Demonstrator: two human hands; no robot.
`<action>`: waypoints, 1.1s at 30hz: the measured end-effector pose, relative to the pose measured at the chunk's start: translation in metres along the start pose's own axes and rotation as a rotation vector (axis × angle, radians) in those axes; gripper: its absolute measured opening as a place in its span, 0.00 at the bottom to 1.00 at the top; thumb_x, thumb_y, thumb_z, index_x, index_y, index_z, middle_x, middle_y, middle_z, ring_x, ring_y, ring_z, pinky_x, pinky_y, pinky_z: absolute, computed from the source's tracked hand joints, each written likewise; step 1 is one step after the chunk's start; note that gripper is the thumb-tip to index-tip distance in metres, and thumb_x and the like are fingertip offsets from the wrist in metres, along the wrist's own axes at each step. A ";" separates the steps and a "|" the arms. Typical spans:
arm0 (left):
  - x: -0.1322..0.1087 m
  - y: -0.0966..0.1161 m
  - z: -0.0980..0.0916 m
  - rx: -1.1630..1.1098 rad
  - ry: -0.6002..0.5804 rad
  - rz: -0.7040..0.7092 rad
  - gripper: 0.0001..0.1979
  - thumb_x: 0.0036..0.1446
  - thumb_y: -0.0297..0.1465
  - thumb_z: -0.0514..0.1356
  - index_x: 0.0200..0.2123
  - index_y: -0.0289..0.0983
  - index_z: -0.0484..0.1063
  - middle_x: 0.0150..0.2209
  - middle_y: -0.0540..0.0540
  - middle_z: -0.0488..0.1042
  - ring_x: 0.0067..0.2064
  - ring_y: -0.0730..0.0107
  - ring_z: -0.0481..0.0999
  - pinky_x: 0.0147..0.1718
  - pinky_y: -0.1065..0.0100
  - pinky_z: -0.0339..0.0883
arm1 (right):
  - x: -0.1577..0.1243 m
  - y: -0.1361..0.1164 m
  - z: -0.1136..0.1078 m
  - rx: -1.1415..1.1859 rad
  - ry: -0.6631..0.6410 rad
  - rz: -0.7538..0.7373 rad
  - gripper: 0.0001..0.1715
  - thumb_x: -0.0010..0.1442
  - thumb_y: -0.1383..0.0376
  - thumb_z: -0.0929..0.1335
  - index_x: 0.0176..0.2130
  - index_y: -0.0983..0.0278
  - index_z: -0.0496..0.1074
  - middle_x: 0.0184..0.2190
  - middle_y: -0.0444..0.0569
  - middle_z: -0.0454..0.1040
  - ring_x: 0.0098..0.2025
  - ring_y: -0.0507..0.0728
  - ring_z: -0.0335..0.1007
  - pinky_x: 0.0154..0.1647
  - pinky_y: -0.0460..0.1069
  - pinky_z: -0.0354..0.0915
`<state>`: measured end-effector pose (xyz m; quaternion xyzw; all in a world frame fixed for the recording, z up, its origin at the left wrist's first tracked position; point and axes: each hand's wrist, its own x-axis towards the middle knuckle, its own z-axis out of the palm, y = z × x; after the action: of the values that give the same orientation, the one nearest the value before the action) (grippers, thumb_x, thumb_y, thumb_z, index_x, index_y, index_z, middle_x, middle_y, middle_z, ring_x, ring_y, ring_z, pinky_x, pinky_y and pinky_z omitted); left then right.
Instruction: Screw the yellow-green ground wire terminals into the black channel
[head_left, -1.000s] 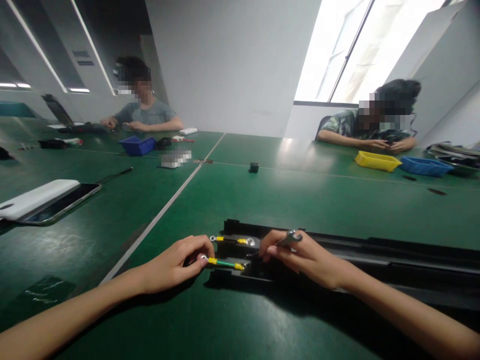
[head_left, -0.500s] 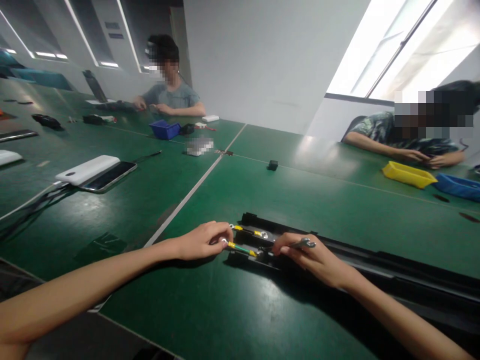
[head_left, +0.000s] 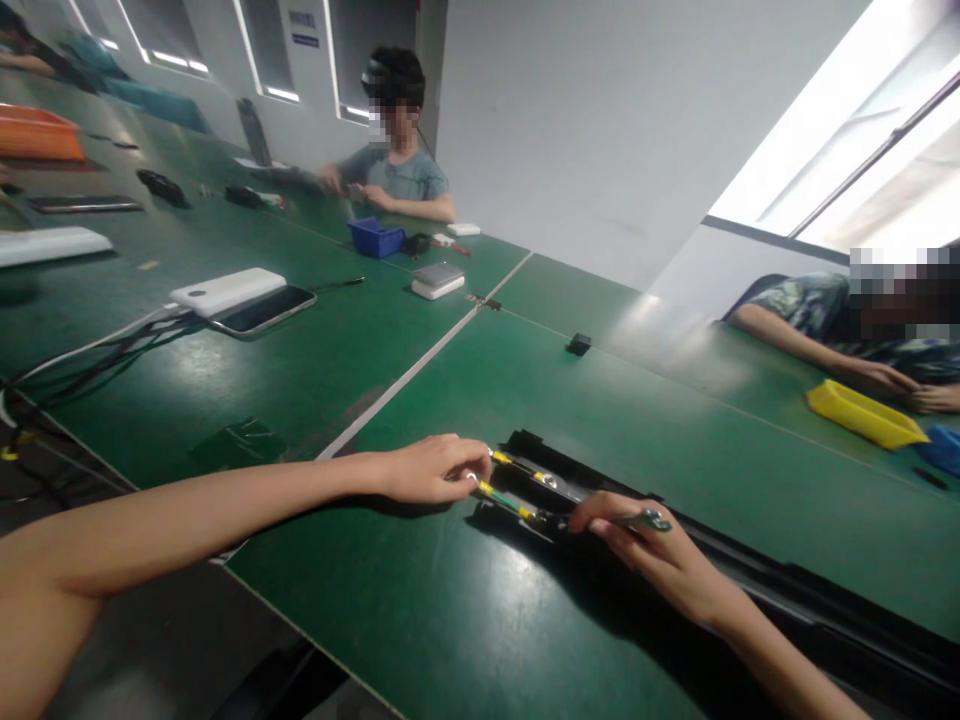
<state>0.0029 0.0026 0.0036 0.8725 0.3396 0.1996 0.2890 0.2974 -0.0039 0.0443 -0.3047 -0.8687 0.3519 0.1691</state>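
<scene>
My left hand (head_left: 431, 468) pinches the ring-lug end of a short green-and-yellow wire (head_left: 507, 500). The wire's other end meets dark hardware inside a long black channel-shaped housing (head_left: 814, 590). In my right hand (head_left: 660, 550) is a metal wrench (head_left: 646, 519); one of its ends sticks out past the knuckles, while the other points toward that hardware. Whether its tip sits on a nut, I cannot make out. Just behind, a second short wire (head_left: 525, 467) with yellow sleeves and ring lugs lies along the housing.
A white power bank (head_left: 229, 290) and a phone (head_left: 266, 310) with cables lie to the left. Farther back are a small black block (head_left: 579, 344), a blue bin (head_left: 376, 238) and a yellow bin (head_left: 866, 412). Two people sit across the green table (head_left: 420, 610).
The view has swung left, so the scene sits farther right in the picture. Both hands keep about the same places on the wire and wrench.
</scene>
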 end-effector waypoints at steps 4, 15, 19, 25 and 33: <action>0.000 -0.003 0.001 0.006 0.003 0.016 0.07 0.56 0.22 0.54 0.37 0.36 0.68 0.32 0.49 0.70 0.33 0.66 0.68 0.34 0.70 0.59 | 0.001 -0.001 0.000 0.014 -0.011 -0.013 0.17 0.69 0.59 0.59 0.39 0.63 0.73 0.33 0.50 0.76 0.34 0.55 0.72 0.38 0.48 0.67; 0.001 -0.004 0.000 0.006 -0.018 0.030 0.06 0.56 0.22 0.55 0.37 0.35 0.67 0.33 0.47 0.71 0.33 0.66 0.68 0.34 0.69 0.60 | -0.007 0.005 0.001 0.117 0.050 0.122 0.20 0.68 0.55 0.59 0.38 0.65 0.72 0.29 0.48 0.69 0.22 0.50 0.57 0.23 0.45 0.58; 0.000 -0.003 0.000 0.014 -0.008 0.033 0.07 0.54 0.21 0.55 0.37 0.35 0.67 0.33 0.48 0.71 0.34 0.66 0.69 0.34 0.69 0.60 | -0.005 0.004 0.002 0.102 0.057 0.075 0.19 0.68 0.56 0.60 0.38 0.65 0.73 0.30 0.49 0.70 0.23 0.50 0.59 0.23 0.45 0.60; -0.001 -0.003 0.000 0.038 -0.009 0.028 0.08 0.54 0.20 0.55 0.37 0.36 0.66 0.35 0.48 0.72 0.36 0.65 0.69 0.36 0.69 0.60 | -0.005 0.005 0.003 0.051 0.043 0.060 0.17 0.69 0.59 0.60 0.38 0.64 0.73 0.30 0.48 0.70 0.23 0.50 0.60 0.22 0.44 0.60; -0.001 -0.003 0.001 0.042 -0.008 0.035 0.09 0.54 0.20 0.55 0.38 0.35 0.67 0.35 0.48 0.71 0.36 0.66 0.69 0.36 0.69 0.59 | -0.004 0.004 0.005 0.015 0.070 0.039 0.18 0.69 0.58 0.59 0.38 0.64 0.72 0.30 0.48 0.71 0.23 0.49 0.61 0.24 0.44 0.61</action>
<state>0.0010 0.0030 0.0011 0.8849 0.3274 0.1938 0.2685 0.2996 -0.0062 0.0377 -0.3323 -0.8536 0.3508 0.1949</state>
